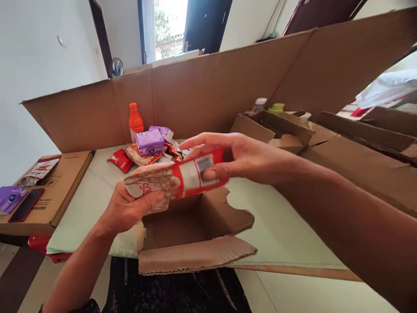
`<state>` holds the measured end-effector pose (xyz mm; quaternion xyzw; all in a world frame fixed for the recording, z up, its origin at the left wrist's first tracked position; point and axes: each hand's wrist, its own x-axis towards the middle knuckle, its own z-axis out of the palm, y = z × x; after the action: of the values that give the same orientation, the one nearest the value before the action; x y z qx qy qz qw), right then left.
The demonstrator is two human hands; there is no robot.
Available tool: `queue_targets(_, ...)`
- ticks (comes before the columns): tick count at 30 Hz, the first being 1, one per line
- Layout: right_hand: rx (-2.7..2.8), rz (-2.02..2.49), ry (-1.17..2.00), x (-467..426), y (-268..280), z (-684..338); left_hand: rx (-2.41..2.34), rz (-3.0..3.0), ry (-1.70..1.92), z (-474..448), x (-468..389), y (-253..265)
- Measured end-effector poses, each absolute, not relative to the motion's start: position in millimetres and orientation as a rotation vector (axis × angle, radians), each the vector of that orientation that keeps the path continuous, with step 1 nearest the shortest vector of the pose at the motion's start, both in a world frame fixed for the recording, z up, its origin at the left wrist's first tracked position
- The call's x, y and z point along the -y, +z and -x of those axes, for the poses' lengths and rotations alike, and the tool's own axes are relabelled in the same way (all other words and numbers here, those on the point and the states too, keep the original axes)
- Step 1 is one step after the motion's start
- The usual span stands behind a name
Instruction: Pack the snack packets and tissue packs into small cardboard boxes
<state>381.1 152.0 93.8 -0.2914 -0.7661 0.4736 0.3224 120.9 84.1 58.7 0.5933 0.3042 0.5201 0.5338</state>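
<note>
Both hands hold a red, brown and white snack packet [190, 179] over an open cardboard box [195, 252]. My left hand [130, 208] grips its crinkled brown end, which bears red letters, with the thumb on top. My right hand [233, 158] is closed around the red end, thumb beside a barcode. The packet is slightly blurred and tilts up to the right. The box stands at the table's near edge with its flaps raised; I see its bare brown inside, partly hidden by the packet and hands.
Behind the hands lie purple tissue packs [150, 142], a red packet [120, 161] and an orange bottle [135, 119]. Cardboard boxes [352, 165] stand right. A closed carton [70, 187] at left carries a phone [26, 205]. A tall cardboard wall [195, 95] runs along the back.
</note>
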Motion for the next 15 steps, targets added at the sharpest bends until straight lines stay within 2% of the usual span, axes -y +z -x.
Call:
queue_targets(5, 2.179, 0.837, 1.060, -130, 83, -403, -0.799, -1.729, 0.859, -132, -74, 62)
queue_targets(9, 2.308, 0.875, 1.072, -121, 64, -389, -0.870, -1.889, 0.900, -144, -73, 49)
queue_targets(15, 2.390, 0.749, 0.732, -122, 41, -362, -1.125, -1.688, 0.982, -154, -78, 32)
